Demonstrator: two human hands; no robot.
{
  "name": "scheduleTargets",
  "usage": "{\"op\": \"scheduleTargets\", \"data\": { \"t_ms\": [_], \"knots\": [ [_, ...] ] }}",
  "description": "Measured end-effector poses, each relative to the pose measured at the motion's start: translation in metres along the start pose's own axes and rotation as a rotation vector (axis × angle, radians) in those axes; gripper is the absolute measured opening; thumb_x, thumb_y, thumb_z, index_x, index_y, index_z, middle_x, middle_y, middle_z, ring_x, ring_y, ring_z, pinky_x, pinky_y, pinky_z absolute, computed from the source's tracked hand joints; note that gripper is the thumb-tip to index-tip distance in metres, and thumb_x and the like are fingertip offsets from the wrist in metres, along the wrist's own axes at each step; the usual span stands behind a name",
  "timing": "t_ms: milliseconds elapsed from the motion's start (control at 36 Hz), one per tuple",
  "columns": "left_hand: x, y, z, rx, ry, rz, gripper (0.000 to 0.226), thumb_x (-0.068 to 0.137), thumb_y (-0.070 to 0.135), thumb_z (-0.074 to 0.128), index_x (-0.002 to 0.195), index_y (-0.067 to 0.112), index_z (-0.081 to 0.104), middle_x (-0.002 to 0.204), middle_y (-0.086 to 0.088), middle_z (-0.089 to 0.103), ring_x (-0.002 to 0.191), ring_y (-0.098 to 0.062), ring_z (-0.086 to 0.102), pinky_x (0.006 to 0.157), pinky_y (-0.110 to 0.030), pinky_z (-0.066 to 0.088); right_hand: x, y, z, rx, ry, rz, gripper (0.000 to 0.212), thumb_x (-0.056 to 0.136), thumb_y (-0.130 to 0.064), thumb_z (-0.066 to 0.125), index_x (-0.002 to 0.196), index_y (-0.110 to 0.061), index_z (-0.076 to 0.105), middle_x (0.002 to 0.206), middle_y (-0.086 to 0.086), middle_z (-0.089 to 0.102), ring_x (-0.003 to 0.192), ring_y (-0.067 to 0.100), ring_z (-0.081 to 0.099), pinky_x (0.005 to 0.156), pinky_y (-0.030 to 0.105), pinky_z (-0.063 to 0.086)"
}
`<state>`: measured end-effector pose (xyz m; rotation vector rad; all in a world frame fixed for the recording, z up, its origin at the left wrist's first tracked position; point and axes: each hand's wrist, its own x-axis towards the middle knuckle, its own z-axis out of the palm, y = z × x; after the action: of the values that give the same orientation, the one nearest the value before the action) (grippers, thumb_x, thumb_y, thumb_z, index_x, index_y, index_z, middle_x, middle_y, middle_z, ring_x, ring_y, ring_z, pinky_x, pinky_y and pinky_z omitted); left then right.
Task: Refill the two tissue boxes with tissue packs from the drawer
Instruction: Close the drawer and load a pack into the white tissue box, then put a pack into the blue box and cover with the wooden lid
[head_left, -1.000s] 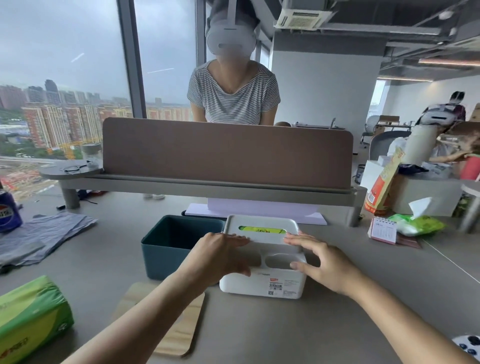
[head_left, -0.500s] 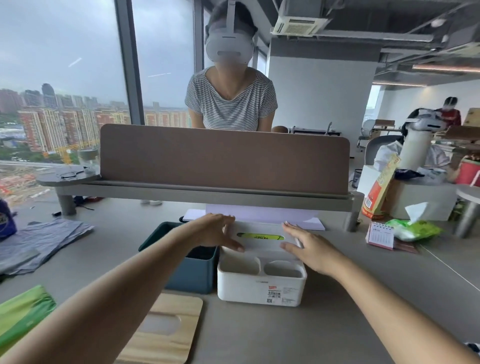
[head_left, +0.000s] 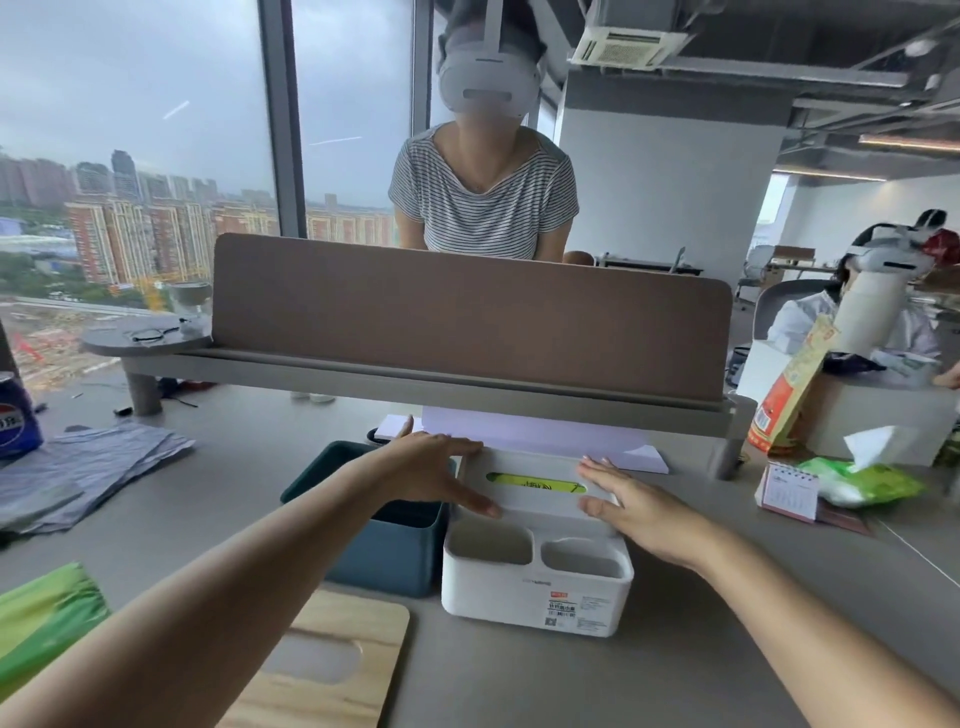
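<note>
A white tissue box (head_left: 535, 592) stands mid-desk, with a green pack showing through the slot (head_left: 537, 483) of its lid. My left hand (head_left: 431, 475) lies flat on the lid's left end, fingers spread. My right hand (head_left: 631, 512) presses the lid's right end. Touching the white box's left side is a dark teal tissue box (head_left: 384, 551), open on top. Its wooden lid (head_left: 322, 670) with an oval slot lies on the desk in front of it. A green tissue pack (head_left: 44, 629) sits at the left edge.
A brown divider panel (head_left: 467, 317) on a grey shelf crosses the desk behind the boxes; a person in a striped shirt stands beyond it. Grey cloth (head_left: 88, 473) lies at left. A small calendar (head_left: 787, 491) and an opened green tissue pack (head_left: 862, 480) sit at right.
Both hands slid from the front compartments of the white box back onto its slotted lid, one at each end. The view has shifted closer.
</note>
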<state>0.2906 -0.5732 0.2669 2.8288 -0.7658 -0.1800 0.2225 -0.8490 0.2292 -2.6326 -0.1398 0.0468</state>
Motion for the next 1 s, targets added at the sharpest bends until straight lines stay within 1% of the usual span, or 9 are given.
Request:
{"op": "scheduleTargets", "data": {
  "t_ms": [139, 222, 306, 361, 417, 528, 750, 861, 1000],
  "knots": [
    [-0.005, -0.003, 0.002, 0.072, 0.049, 0.015, 0.107, 0.058, 0.089, 0.049, 0.149, 0.036, 0.026, 0.157, 0.006, 0.029, 0.15, -0.017, 0.006, 0.11, -0.06, -0.023, -0.004, -0.017, 0.004, -0.152, 0.09, 0.043, 0.049, 0.099, -0.046, 0.036, 0.146, -0.033, 0.034, 0.159, -0.016, 0.018, 0.149, 0.009, 0.005, 0.122, 0.038, 0.005],
    [-0.02, 0.0, -0.003, 0.063, 0.217, 0.003, 0.109, 0.059, 0.089, 0.047, 0.15, 0.03, 0.027, 0.153, 0.011, 0.036, 0.15, -0.017, 0.008, 0.108, -0.061, -0.025, -0.012, -0.054, 0.022, -0.138, 0.202, -0.137, 0.041, 0.103, -0.034, 0.028, 0.143, -0.03, 0.041, 0.153, -0.019, 0.03, 0.141, -0.007, 0.01, 0.12, 0.03, -0.003],
    [-0.05, -0.008, -0.01, -0.097, 0.332, -0.065, 0.094, 0.067, 0.079, 0.057, 0.145, 0.031, 0.038, 0.146, 0.003, 0.048, 0.142, -0.018, 0.033, 0.12, -0.052, 0.006, -0.019, -0.099, 0.039, -0.119, 0.215, -0.254, 0.041, 0.104, -0.032, 0.027, 0.143, -0.032, 0.041, 0.15, -0.022, 0.034, 0.137, -0.011, 0.011, 0.119, 0.026, -0.005],
    [-0.074, -0.024, -0.012, -0.153, 0.368, -0.077, 0.08, 0.07, 0.071, 0.063, 0.137, 0.03, 0.049, 0.131, -0.001, 0.062, 0.122, -0.02, 0.054, 0.11, -0.041, 0.035, -0.022, -0.128, 0.046, -0.15, 0.191, -0.309, 0.04, 0.103, -0.035, 0.029, 0.14, -0.033, 0.044, 0.148, -0.021, 0.04, 0.139, -0.007, 0.021, 0.121, 0.028, 0.003],
    [-0.1, -0.045, -0.012, -0.196, 0.38, -0.095, 0.063, 0.074, 0.061, 0.068, 0.128, 0.03, 0.058, 0.12, 0.0, 0.068, 0.106, -0.018, 0.062, 0.091, -0.028, 0.048, -0.024, -0.156, 0.051, -0.141, 0.165, -0.336, 0.038, 0.102, -0.036, 0.035, 0.137, -0.033, 0.05, 0.143, -0.019, 0.048, 0.134, 0.0, 0.038, 0.117, 0.027, 0.022],
    [-0.153, -0.092, -0.006, -0.255, 0.409, -0.189, 0.055, 0.078, 0.051, 0.071, 0.127, 0.028, 0.06, 0.128, 0.006, 0.063, 0.113, -0.014, 0.059, 0.086, -0.024, 0.043, -0.026, -0.19, 0.067, -0.17, 0.106, -0.325, 0.033, 0.098, -0.039, 0.041, 0.124, -0.034, 0.061, 0.127, -0.018, 0.062, 0.117, 0.009, 0.056, 0.098, 0.029, 0.043],
    [-0.261, -0.153, -0.001, -0.292, 0.468, -0.374, 0.05, 0.078, 0.045, 0.072, 0.125, 0.029, 0.061, 0.129, 0.007, 0.063, 0.112, -0.014, 0.061, 0.091, -0.026, 0.047, -0.021, -0.24, 0.098, -0.288, 0.183, -0.321, 0.025, 0.092, -0.041, 0.045, 0.109, -0.037, 0.064, 0.115, -0.016, 0.067, 0.109, 0.019, 0.06, 0.095, 0.037, 0.046],
    [-0.306, -0.178, -0.008, -0.307, 0.521, -0.446, 0.053, 0.076, 0.041, 0.076, 0.125, 0.026, 0.062, 0.13, 0.005, 0.063, 0.113, -0.014, 0.06, 0.086, -0.02, 0.042, -0.018, -0.29, 0.118, -0.266, 0.11, -0.397, 0.028, 0.094, -0.039, 0.048, 0.115, -0.031, 0.065, 0.12, -0.01, 0.067, 0.11, 0.018, 0.061, 0.094, 0.033, 0.046],
    [-0.349, -0.201, -0.002, -0.381, 0.523, -0.546, 0.066, 0.07, 0.041, 0.082, 0.13, 0.024, 0.058, 0.135, 0.004, 0.059, 0.12, -0.013, 0.055, 0.094, -0.02, 0.039, -0.009, -0.343, 0.158, -0.197, -0.053, -0.442, 0.034, 0.092, -0.042, 0.051, 0.124, -0.032, 0.059, 0.125, -0.01, 0.064, 0.11, 0.014, 0.06, 0.09, 0.032, 0.049]
  ]
}}
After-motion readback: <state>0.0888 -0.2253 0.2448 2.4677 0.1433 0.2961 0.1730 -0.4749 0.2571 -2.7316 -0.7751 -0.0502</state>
